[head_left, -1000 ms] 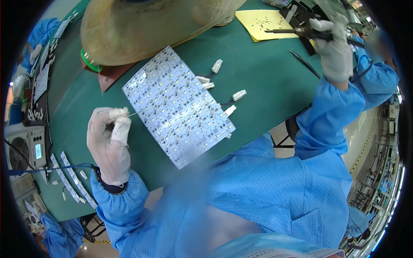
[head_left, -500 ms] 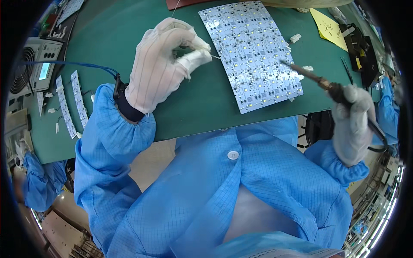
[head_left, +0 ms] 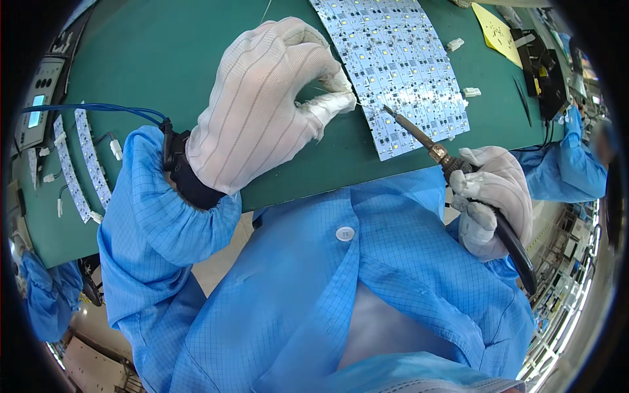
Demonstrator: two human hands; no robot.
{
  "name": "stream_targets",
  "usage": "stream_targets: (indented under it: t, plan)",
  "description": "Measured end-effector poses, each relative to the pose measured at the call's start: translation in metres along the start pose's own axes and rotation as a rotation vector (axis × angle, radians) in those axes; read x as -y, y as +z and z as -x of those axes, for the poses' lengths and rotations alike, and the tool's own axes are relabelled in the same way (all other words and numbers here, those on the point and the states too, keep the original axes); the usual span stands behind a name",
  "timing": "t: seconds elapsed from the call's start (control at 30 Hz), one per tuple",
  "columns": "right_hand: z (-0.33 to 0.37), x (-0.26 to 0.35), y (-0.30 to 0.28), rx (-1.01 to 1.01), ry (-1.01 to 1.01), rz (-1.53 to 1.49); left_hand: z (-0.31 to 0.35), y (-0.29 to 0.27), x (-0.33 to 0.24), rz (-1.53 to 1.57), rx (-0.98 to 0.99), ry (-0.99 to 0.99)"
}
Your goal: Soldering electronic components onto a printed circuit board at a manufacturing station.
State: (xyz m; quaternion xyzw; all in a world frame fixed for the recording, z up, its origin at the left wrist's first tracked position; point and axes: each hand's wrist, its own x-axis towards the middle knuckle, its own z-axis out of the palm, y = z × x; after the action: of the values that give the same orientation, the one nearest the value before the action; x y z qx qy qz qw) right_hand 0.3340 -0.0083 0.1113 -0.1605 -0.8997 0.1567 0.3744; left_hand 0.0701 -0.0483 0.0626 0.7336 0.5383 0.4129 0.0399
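Observation:
My left hand [head_left: 272,98], in a white striped glove, pinches a thin solder wire [head_left: 358,104] at the left edge of a white LED circuit board panel [head_left: 400,62]. The wire's tip lies over the board's lower left part. Gloved too, my right hand [head_left: 495,200] grips a soldering iron [head_left: 432,147] by its dark handle. The iron points up and left, its tip over the lower part of the board, close to the wire's end. I cannot tell whether the tip touches the board.
Two narrow LED strips [head_left: 92,157] with white connectors lie at the left, beside a grey device [head_left: 40,105] with a lit screen. Blue cables [head_left: 105,108] run to my left wrist strap. Right of the board are white connectors [head_left: 455,44], tweezers [head_left: 522,101], yellow paper [head_left: 496,36] and a black holder [head_left: 550,72].
The soldering iron has swung left and down, its tip now near the wire's end. My left hand has moved slightly right, bringing the wire over the board. The whole view has shifted somewhat.

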Motion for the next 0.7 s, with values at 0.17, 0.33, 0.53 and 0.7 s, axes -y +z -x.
stream_targets:
  t: [0.17,0.33,0.53,0.7]
  plan:
    - [-0.01,0.007,0.001,0.042,0.042,-0.01,0.0,0.001,0.001,-0.015,-0.054,0.026]
    - [-0.005,0.007,-0.003,0.075,0.028,0.068,-0.002,0.004,0.001,-0.002,-0.055,0.027]
    - [-0.007,0.003,0.001,0.063,0.009,0.04,0.0,0.004,0.001,-0.007,-0.054,0.005]
    - [-0.008,0.004,-0.002,0.117,0.035,0.028,-0.001,0.006,0.0,-0.011,-0.055,0.005]
